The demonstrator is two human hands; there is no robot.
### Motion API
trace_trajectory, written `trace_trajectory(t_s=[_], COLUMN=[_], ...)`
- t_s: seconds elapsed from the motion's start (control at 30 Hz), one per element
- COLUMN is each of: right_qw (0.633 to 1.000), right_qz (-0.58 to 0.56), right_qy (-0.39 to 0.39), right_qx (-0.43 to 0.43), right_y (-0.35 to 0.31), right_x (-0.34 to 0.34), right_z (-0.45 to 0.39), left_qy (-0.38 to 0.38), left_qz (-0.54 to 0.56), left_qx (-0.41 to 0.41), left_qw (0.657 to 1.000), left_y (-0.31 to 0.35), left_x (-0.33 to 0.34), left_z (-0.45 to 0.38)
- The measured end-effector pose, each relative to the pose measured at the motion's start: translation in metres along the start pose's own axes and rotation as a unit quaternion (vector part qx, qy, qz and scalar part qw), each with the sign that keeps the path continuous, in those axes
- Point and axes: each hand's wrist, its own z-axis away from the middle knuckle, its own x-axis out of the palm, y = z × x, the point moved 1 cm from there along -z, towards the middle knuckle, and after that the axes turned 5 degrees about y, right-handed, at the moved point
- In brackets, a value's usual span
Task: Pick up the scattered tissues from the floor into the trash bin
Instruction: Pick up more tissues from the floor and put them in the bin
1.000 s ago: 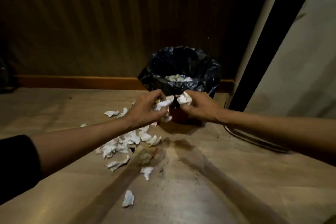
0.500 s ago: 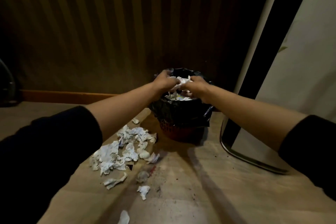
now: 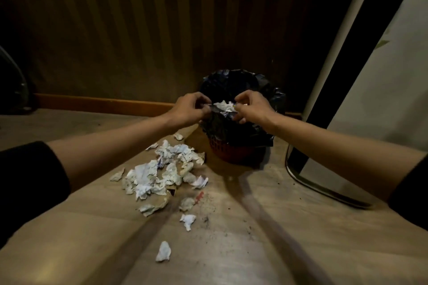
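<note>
A red basket trash bin (image 3: pixel 231 155) lined with a black bag (image 3: pixel 254 133) stands against the striped wall. Crumpled white tissues (image 3: pixel 223 105) lie inside it at the near rim. My left hand (image 3: pixel 188 109) and my right hand (image 3: pixel 251 107) sit at that rim on either side of these tissues, and the fingers of both pinch the bag's edge. A pile of scattered tissues (image 3: pixel 162 169) lies on the wooden floor left of the bin. Loose tissues lie nearer to me, one (image 3: pixel 188 221) below the pile and another (image 3: pixel 163 251) closest to me.
A white panel with a dark frame (image 3: pixel 382 99) leans at the right, and a thin curved rail (image 3: pixel 301 180) runs at its foot. A wooden baseboard (image 3: pixel 104 104) lines the wall. A dark object (image 3: pixel 14 90) sits far left. Dark crumbs (image 3: pixel 208 213) speckle the floor.
Both hands carried tissues from in front of the bin up over its opening. The tissues now lie in the bin and the fingers have come down onto the bag's near edge.
</note>
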Motion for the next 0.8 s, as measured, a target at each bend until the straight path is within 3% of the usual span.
trace_trajectory(t_s=[0.2,0.37,0.6,0.8], right_qw=[0.957,0.929,0.888,0.836], right_qz=[0.184,0.258,0.316,0.339], right_qy=[-0.125,-0.217,-0.307,-0.389], right_qx=[-0.185,-0.154,-0.128,-0.186], right_y=[0.017,0.066,0.120,0.147], right_x=[0.062,0.115,0.167,0.214], right_z=[0.026,0.020,0.004,0.019], left_qy=[-0.086,-0.170,-0.261,-0.272], left_qz=[-0.118,-0.238,-0.406,-0.395], left_qx=[-0.045,-0.065,-0.079,-0.129], left_qw=[0.988,0.954,0.872,0.868], left_y=[-0.059,-0.121,-0.197,-0.249], left_x=[0.009,0.014,0.026,0.015], left_z=[0.048,0.066,0.075,0.089])
